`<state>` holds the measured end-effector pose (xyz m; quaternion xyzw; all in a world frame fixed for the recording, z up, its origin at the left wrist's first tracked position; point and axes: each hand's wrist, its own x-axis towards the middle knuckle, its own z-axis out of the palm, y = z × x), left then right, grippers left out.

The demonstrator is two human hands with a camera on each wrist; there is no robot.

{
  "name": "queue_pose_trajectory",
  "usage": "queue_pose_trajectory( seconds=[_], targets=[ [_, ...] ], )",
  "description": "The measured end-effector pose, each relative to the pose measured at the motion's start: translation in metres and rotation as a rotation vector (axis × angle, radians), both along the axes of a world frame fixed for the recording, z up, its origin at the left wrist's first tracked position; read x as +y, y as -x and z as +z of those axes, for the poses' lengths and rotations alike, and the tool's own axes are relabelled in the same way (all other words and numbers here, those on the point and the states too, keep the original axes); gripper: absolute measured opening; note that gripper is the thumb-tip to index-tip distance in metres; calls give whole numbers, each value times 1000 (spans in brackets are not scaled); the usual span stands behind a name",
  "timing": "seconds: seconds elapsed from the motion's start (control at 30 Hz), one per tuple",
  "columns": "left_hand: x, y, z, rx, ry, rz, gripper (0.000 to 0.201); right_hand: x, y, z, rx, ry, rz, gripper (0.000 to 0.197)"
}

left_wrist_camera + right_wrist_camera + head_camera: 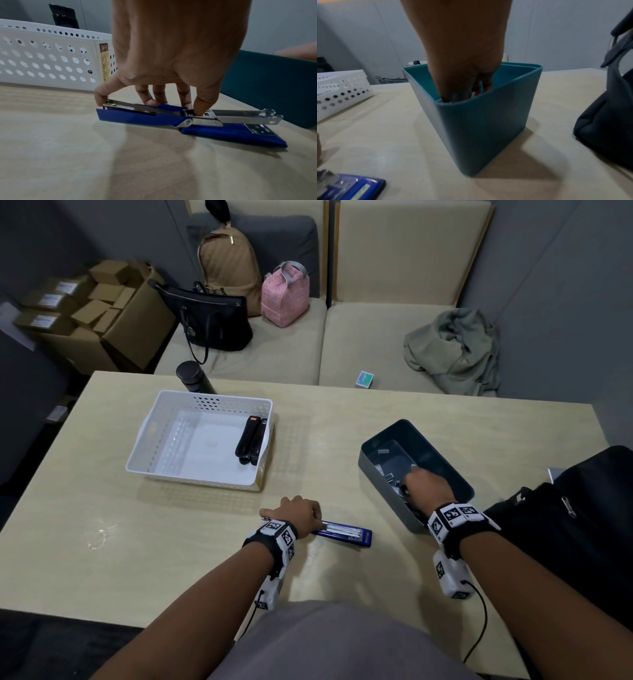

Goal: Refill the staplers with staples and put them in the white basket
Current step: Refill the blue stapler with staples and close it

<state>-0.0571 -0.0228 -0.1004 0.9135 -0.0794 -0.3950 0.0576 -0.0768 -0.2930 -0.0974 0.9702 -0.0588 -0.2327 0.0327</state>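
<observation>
On the table my left hand [173, 65] pins the open stapler [188, 121]; right hand [426, 484] digs in the bin [481, 121], fingers hidden. I should pick one strip only.

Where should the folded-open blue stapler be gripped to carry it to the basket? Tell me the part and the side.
Probably best: close the blue stapler first, then grip its long sides from above. It lies flat and opened out on the pale wooden table, so nothing fits beneath it, and its hinged halves would likely swing if lifted by one end. The left hand already pinches its opened top half from above.
</observation>
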Motion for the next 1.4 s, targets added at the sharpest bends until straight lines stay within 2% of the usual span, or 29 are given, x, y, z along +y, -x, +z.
queue_pose_trajectory(
  seconds=[0.1,0.23,0.47,0.77,1.1,1.2,1.27,1.33,1.4],
  targets=[
    [0,0,0,-5,1,6,10,3,1,0,0,29,57,21],
    [1,-1,0,12,4,4,9,4,3,-2,2,-49,52,20],
    [1,0,1,6,9,4,9,3,10,0,-32,-50,147,22],
    [3,-1,3,16,21,-10,11,-2,18,-13,63,-247,-75,22],
    [5,-1,3,15,38,-14,11,-3,30,-9,72,-361,-85,16],
    [6,-2,2,18,41,-11,10,-4,25,-3,-60,-479,-210,16],
    [7,-1,1,15,38,-12,10,-2,17,8,-283,-576,-362,14],
    [7,-1,0,8,36,-10,10,5,9,24,-482,-714,-458,22],
    [7,0,1,7,35,-8,10,18,2,42,-544,-917,-467,31]
  ],
)
